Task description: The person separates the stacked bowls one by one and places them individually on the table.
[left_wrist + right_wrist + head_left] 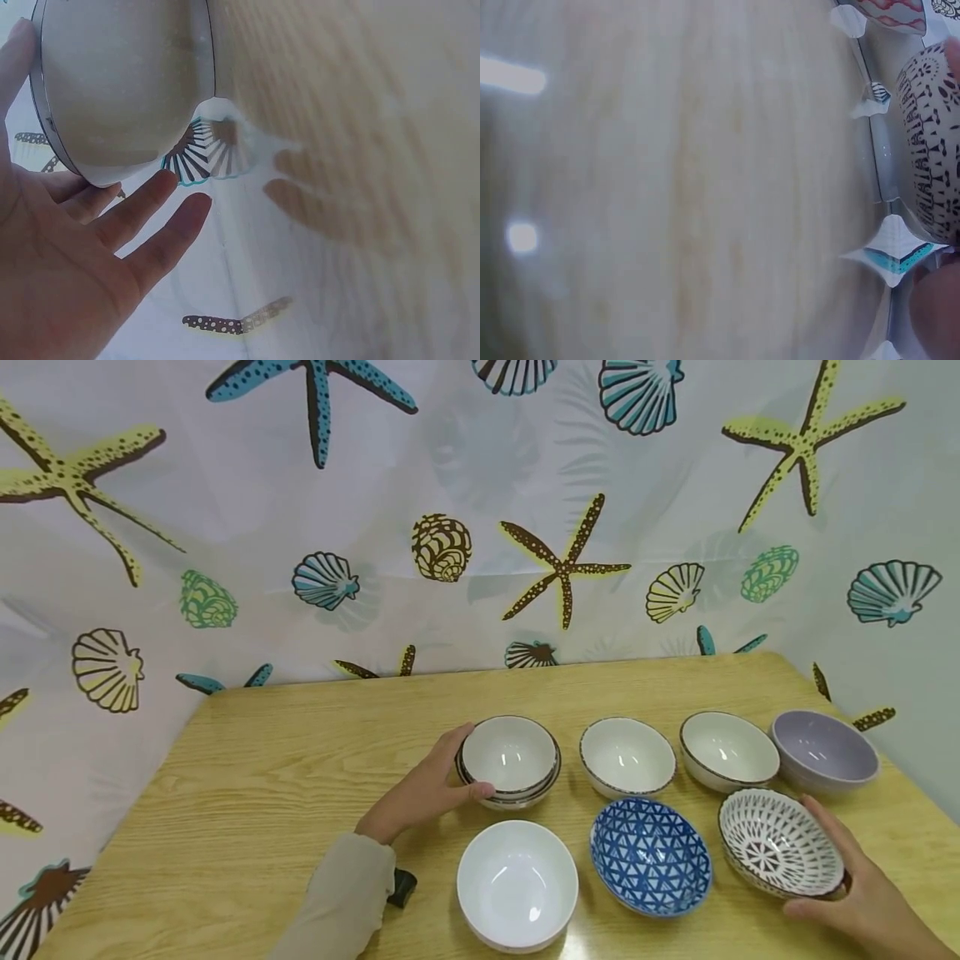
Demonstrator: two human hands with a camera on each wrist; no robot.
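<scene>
My left hand (431, 793) holds the left side of a stack of white bowls (512, 756) with thin dark rims, its thumb along the front rim. The left wrist view shows the white outer wall of the bowls (124, 82) between thumb and fingers, with two fingertips (191, 214) standing apart from it. At the right, my right hand (862, 885) grips the edge of a black-and-white patterned bowl (780, 843), thumb at the front and fingers behind. That bowl tilts toward me. Its printed outside (934, 142) appears at the right wrist view's edge.
A plain white bowl (517, 885) and a blue patterned bowl (651, 857) stand in front. Behind them are two dark-rimmed white bowls (628, 756) and a lavender bowl (823, 750). A printed cloth (480, 627) hangs behind the wooden table (247, 793).
</scene>
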